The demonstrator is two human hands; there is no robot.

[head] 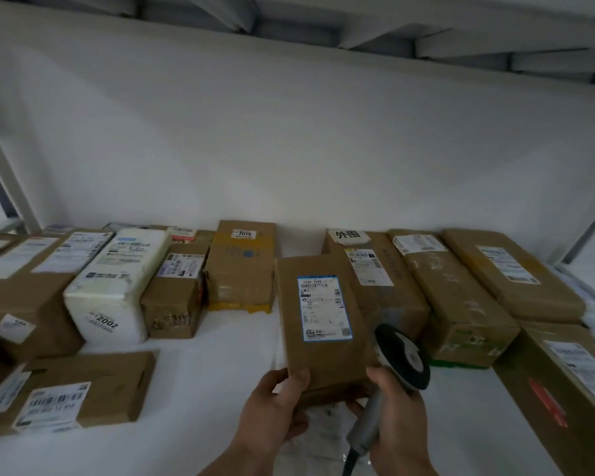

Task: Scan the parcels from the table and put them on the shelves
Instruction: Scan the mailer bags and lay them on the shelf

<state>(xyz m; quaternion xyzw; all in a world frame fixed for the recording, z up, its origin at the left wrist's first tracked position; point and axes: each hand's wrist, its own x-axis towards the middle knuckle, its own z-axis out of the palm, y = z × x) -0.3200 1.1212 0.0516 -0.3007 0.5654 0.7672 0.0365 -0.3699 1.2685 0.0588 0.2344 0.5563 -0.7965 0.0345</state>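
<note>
Left hand (272, 410) grips the near end of a brown cardboard parcel (320, 324), thumb curled on top, held centre above the white shelf (220, 355). Right hand (397, 417) wraps the barcode scanner (401, 357) handle just right of it. Labelled parcels line the far side.

- Bare white shelf (227, 341) strip open in the middle, front to back wall.
- Left blocked: white parcel (117, 286), flat box (83, 386).
- Right blocked: row of brown boxes (461, 304).
- Box marked 3015 (243, 266) closes the back.
</note>
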